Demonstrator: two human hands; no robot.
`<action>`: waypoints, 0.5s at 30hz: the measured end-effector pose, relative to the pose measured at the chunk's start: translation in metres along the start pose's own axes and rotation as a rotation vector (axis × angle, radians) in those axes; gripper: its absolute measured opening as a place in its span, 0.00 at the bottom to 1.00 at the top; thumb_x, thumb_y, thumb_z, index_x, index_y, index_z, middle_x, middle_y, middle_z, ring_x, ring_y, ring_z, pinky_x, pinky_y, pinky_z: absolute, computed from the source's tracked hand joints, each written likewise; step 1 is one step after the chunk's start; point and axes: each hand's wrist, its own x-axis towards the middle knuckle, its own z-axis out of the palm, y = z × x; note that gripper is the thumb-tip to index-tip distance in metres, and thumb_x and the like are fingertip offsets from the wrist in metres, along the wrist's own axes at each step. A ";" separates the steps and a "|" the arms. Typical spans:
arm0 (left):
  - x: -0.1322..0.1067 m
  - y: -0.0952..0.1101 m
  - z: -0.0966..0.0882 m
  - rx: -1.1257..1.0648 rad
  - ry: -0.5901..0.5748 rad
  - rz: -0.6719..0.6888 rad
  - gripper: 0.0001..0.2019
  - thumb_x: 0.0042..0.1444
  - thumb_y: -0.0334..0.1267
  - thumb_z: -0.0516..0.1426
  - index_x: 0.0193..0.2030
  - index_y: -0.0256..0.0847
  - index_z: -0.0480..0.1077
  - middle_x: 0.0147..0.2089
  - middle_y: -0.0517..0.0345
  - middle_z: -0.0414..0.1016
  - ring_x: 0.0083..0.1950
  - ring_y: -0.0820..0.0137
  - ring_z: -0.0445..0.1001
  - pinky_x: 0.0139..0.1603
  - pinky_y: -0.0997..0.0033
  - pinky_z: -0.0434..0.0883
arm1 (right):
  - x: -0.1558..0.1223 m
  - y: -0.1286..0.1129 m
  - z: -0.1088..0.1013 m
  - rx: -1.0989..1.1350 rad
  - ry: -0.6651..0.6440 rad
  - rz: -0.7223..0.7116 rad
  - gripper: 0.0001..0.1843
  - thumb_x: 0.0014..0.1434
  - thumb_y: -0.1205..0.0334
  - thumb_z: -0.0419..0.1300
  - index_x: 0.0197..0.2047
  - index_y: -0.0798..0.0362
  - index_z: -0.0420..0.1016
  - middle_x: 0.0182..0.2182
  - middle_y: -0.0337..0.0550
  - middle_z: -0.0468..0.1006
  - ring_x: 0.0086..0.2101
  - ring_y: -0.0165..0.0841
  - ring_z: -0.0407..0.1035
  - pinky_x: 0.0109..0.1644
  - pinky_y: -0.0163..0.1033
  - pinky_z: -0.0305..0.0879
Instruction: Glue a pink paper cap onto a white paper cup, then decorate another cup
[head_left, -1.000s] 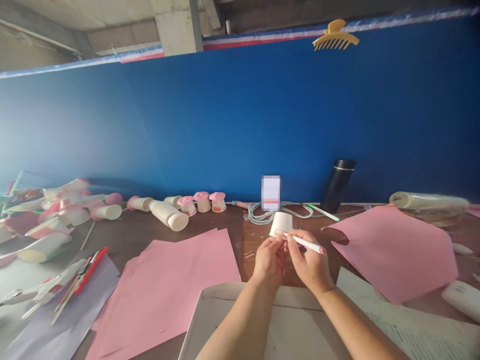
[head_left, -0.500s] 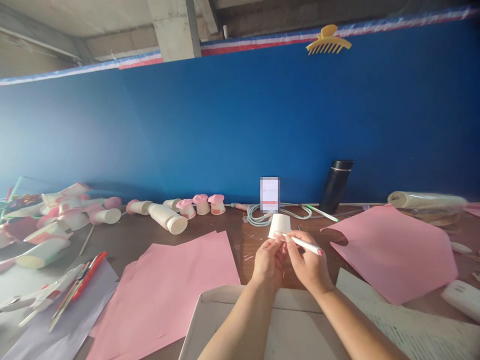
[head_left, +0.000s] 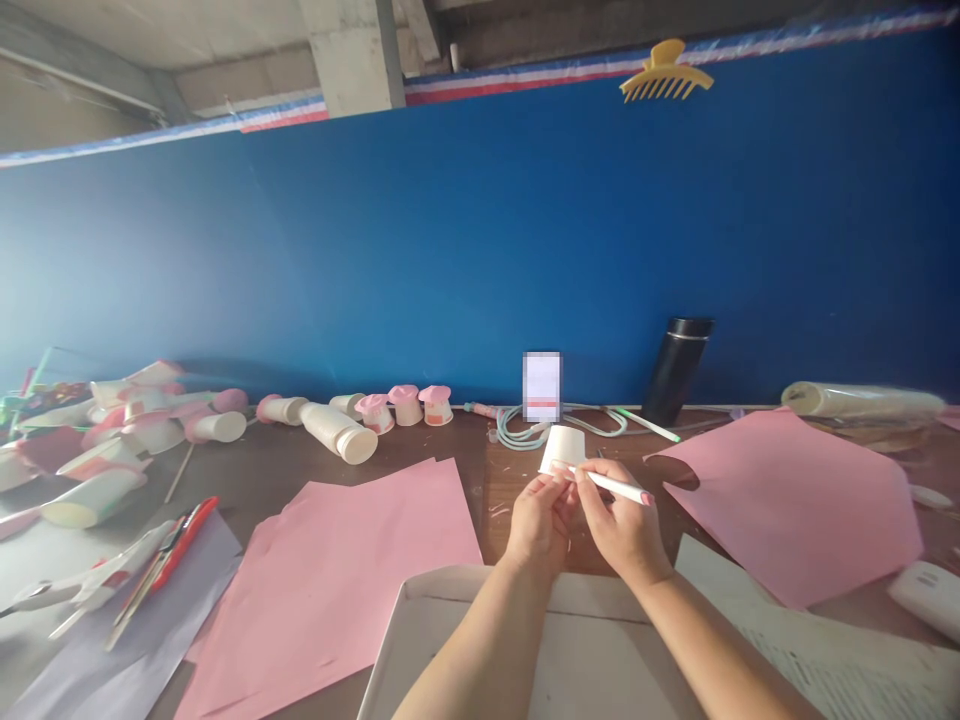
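Note:
My left hand (head_left: 541, 520) is closed on the rim of a white paper cup (head_left: 563, 449), which is upside down with its base upward. In my right hand (head_left: 619, 515) is a white marker pen (head_left: 616, 486) with a pink end, pinched between thumb and fingers. The pen's tip meets the cup near its rim, though the fingers partly hide that spot. Below my forearms lies a white shallow box (head_left: 435, 610). Pink paper sheets (head_left: 352, 570) lie left of my hands, and another pink sheet (head_left: 795, 500) with a cut-out edge lies to the right.
A black flask (head_left: 679, 370) stands against the blue partition (head_left: 465, 240). Coiled cable (head_left: 517, 432) lies behind the cup. Several pink-topped cups (head_left: 406, 405) stand at the back. A red utility knife (head_left: 169, 560) rests on the left, beside a heap of paper cups (head_left: 97, 498).
Both hands keep their hold on the cup and marker pen, with hardly any movement. The whole view has shifted slightly.

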 end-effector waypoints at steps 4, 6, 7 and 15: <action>0.000 0.000 -0.001 -0.008 -0.005 0.006 0.05 0.50 0.26 0.67 0.31 0.32 0.75 0.33 0.54 0.76 0.32 0.78 0.74 0.39 0.82 0.73 | 0.000 -0.001 0.000 -0.001 -0.014 -0.007 0.14 0.67 0.50 0.56 0.39 0.50 0.75 0.35 0.46 0.84 0.35 0.38 0.80 0.38 0.39 0.74; 0.000 0.000 -0.001 -0.013 -0.013 0.001 0.05 0.51 0.27 0.67 0.31 0.32 0.75 0.33 0.54 0.76 0.32 0.78 0.73 0.38 0.82 0.72 | 0.000 -0.002 -0.001 -0.003 -0.011 -0.012 0.14 0.67 0.50 0.56 0.39 0.50 0.75 0.35 0.46 0.84 0.34 0.38 0.80 0.38 0.39 0.74; 0.000 0.000 -0.001 -0.014 -0.017 -0.004 0.05 0.51 0.27 0.67 0.31 0.32 0.75 0.33 0.54 0.75 0.32 0.78 0.73 0.38 0.82 0.72 | 0.000 -0.003 -0.001 -0.004 -0.010 -0.012 0.13 0.67 0.50 0.56 0.39 0.50 0.75 0.35 0.46 0.84 0.34 0.38 0.80 0.37 0.39 0.73; 0.001 0.000 -0.003 0.001 -0.012 -0.008 0.06 0.52 0.29 0.67 0.34 0.32 0.76 0.32 0.55 0.75 0.31 0.77 0.73 0.36 0.80 0.72 | 0.001 -0.006 -0.003 -0.014 -0.024 -0.015 0.12 0.67 0.51 0.56 0.37 0.49 0.74 0.32 0.44 0.84 0.32 0.37 0.80 0.35 0.38 0.73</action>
